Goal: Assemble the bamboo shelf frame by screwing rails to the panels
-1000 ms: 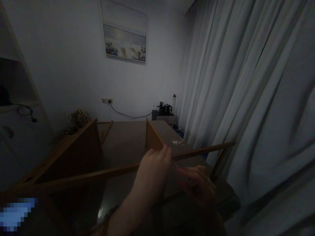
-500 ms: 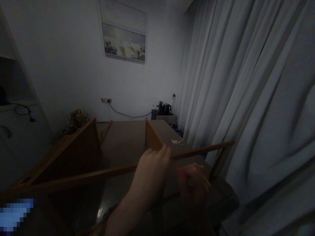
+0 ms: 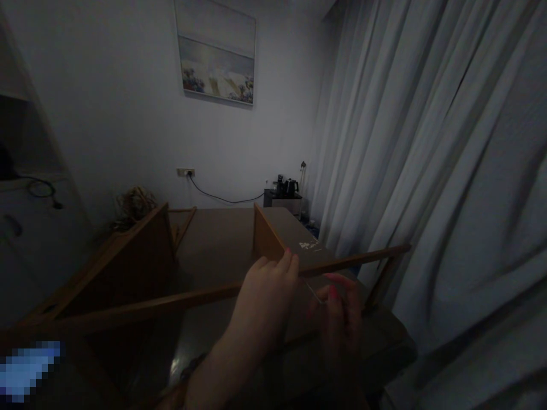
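My left hand (image 3: 269, 285) is closed around the long wooden rail (image 3: 171, 304) of a piece of furniture, where an upright wooden panel (image 3: 269, 233) meets it. Just right of it, my right hand (image 3: 342, 313) has its fingers at the bent end of a thin metal hex key (image 3: 314, 290). The key's far end runs up to the rail beside my left hand, and where it enters is hidden. Another wooden panel (image 3: 123, 265) stands at the left of the same frame. The light is dim.
The frame lies on a large brown table (image 3: 217, 228). Small pale pieces (image 3: 310, 245) lie on its right side. Behind stands a dark cabinet (image 3: 286, 202) with a black kettle (image 3: 291, 186). A long grey curtain (image 3: 384, 142) hangs at the right.
My right hand has turned and its fingers have loosened and lifted, baring more of the hex key. My left hand stays on the rail.
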A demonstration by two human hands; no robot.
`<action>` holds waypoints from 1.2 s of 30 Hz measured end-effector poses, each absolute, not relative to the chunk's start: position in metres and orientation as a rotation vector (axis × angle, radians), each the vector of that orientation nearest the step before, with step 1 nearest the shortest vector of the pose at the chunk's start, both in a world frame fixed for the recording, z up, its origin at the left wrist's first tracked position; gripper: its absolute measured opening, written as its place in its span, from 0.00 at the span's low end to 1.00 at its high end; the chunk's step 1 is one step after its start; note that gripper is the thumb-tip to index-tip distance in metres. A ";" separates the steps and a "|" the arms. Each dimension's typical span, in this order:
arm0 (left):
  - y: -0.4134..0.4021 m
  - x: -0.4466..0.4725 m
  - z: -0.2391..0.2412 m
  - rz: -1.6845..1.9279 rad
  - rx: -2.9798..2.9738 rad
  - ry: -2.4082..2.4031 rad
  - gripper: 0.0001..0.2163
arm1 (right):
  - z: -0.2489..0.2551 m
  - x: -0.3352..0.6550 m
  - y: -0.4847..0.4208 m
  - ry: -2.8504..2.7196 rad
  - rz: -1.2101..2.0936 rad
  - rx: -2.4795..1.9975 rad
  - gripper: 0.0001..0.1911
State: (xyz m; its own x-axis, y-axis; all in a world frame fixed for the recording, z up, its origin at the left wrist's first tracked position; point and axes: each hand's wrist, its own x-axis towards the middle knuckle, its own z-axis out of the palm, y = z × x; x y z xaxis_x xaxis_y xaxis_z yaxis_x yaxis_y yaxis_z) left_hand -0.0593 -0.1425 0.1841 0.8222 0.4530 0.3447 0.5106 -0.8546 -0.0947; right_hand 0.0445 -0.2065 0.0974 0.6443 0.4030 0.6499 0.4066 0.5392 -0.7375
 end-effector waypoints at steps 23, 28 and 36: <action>-0.138 -0.057 0.180 -0.530 -2.783 -0.727 0.16 | 0.094 0.066 -0.215 -1.444 -0.780 -1.303 0.15; -0.140 -0.057 0.182 -0.478 -2.837 -0.748 0.16 | 0.102 0.045 -0.213 -1.342 -0.416 -1.257 0.23; -0.138 -0.055 0.178 -0.555 -2.770 -0.710 0.15 | 0.092 0.069 -0.215 -1.291 -0.315 -1.268 0.22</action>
State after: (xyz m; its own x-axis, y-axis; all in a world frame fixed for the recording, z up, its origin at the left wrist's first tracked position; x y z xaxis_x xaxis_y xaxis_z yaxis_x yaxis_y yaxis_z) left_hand -0.0554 -0.1375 0.1776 0.8110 0.4145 0.4130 0.5008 -0.8567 -0.1236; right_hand 0.0687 -0.2151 0.0916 0.3389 0.4470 0.8278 0.7783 0.3611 -0.5137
